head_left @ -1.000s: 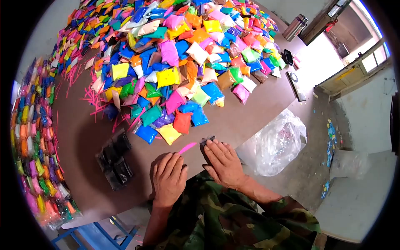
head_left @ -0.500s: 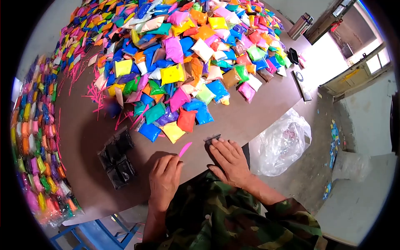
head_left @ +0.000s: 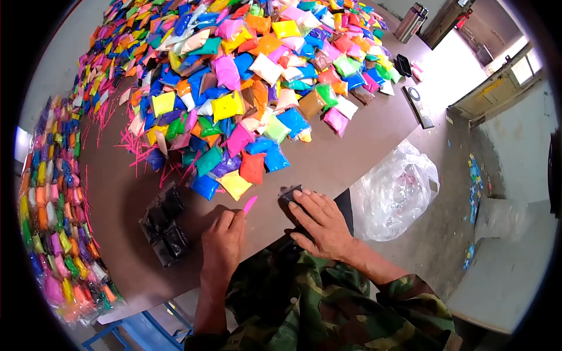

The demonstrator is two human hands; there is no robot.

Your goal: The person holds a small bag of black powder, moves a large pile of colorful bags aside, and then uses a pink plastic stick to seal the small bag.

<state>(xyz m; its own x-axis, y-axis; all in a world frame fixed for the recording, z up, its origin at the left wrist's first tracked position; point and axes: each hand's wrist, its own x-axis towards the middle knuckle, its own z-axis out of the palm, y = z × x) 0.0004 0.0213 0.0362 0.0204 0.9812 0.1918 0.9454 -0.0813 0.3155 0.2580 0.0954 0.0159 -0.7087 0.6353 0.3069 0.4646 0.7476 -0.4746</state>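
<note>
Your right hand lies flat on the black packet; press firmly (it may slide). Your left hand pinches the pink stick; guide it slowly.

Left hand: pinching a pink stick, tip angled up, at the table's near edge.
Right hand: flat, fingers spread, pressing on a black packet just beside the stick.
Black stack: more dark packets, left of the hands.
Coloured packets: heaped from mid-table to the far edge.
</note>
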